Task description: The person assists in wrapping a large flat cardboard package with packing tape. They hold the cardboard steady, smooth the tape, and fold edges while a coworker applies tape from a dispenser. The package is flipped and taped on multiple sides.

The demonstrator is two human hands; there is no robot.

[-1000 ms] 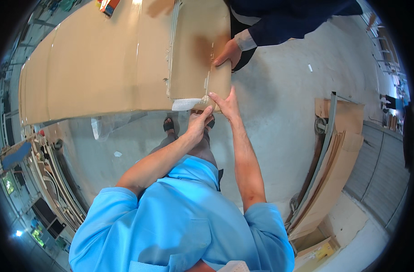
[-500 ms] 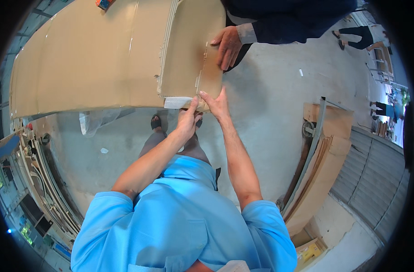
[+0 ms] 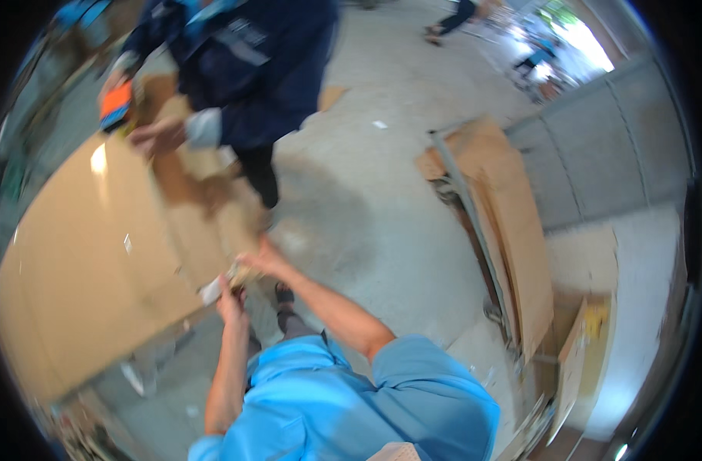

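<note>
A large brown cardboard package [image 3: 82,261] with a glossy surface spreads across the left side. At its near right corner, my left hand [image 3: 230,303] is closed on the cardboard flap [image 3: 224,223], beside a white strip [image 3: 210,292] of padding-like material. My right hand [image 3: 265,261] grips the same flap's end a little farther right, thumb near the corner. Motion blur softens both hands, and some fingers are hidden behind the cardboard. Across the package, a co-worker in a dark jacket [image 3: 251,69] holds an orange and blue tape dispenser [image 3: 116,106]; their other hand [image 3: 159,137] is over the cardboard's far end.
On the right, a metal-framed cart [image 3: 466,207] carries upright cardboard sheets [image 3: 504,230]. Grey panels [image 3: 597,138] and a low white wall [image 3: 643,307] stand beyond it. A white scrap [image 3: 379,124] lies on the concrete floor [image 3: 382,200]. Other people are in the far background.
My view has swung, so the package appears lower and farther left. The co-worker's hand has left the flap near mine, and they now hold the tape dispenser. My hands stay at the corner.
</note>
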